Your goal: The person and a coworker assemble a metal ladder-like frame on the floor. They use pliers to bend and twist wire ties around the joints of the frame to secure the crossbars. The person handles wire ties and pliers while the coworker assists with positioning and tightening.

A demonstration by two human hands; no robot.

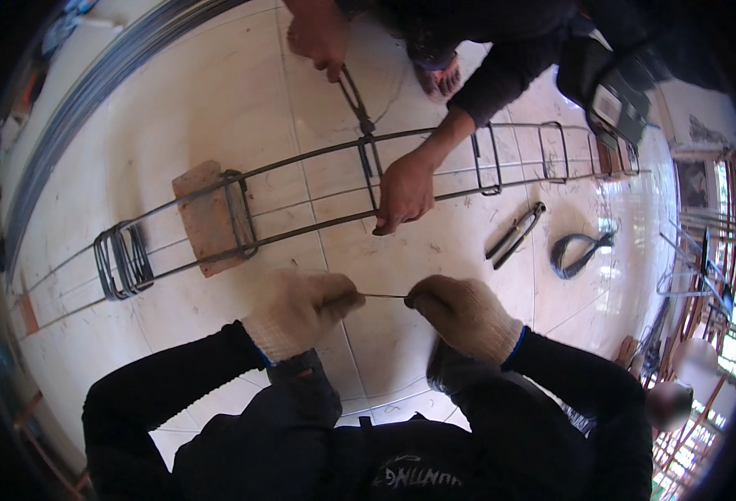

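Note:
My left hand and my right hand, both in cream knit gloves, pinch the two ends of a short thin wire stretched between them above the tiled floor. Beyond it lies a long rebar cage of parallel bars with square stirrups. Across from me another person's bare hand grips a stirrup on the cage, while their other hand works pincers at that stirrup's top.
A brown block props the cage at the left, beside several bunched stirrups. Pliers and a coil of tie wire lie on the floor at the right. Long bars run along the upper left.

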